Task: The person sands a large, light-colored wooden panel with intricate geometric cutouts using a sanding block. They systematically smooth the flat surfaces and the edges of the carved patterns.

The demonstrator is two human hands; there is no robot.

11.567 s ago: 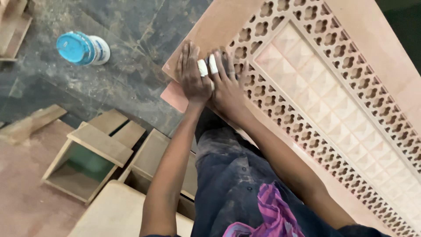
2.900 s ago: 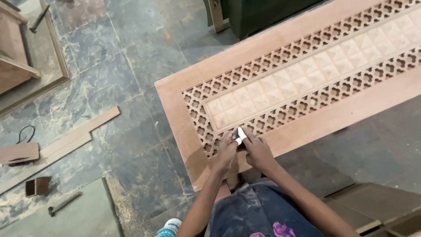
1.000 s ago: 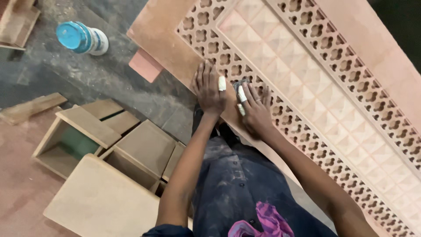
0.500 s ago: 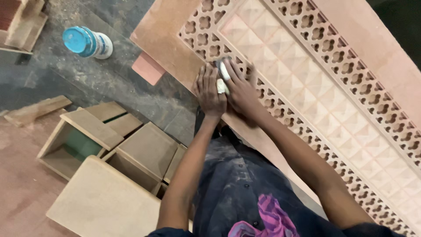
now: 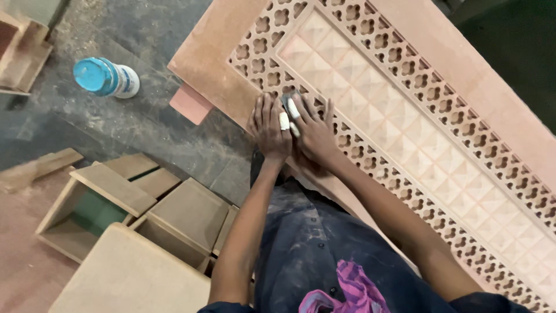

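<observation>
From the head camera, a long reddish-brown wooden panel [image 5: 405, 110], carved with a lattice border of small quatrefoil holes around a field of raised pyramid squares, lies flat on the dusty grey stone floor [image 5: 145, 127] and runs from the upper left toward the lower right. Both hands rest side by side on the lattice strip close to the panel's near left corner. The left hand [image 5: 269, 124] lies flat, fingers together, with white tape around one finger. The right hand [image 5: 313, 130] also has taped fingers and presses down on a small dark grey pad or scrap [image 5: 288, 99], perhaps abrasive paper, of which only an edge shows past the fingertips; whether it is pinched or merely pressed flat I cannot tell. The panel looks stiff and heavy, yet its thin lattice bars seem fragile, so the solid outer border is the safer hold. A blue-capped white bottle [image 5: 107, 77] lies on the floor near the corner, and open wooden boxes [image 5: 116, 203] sit beside the left arm.
</observation>
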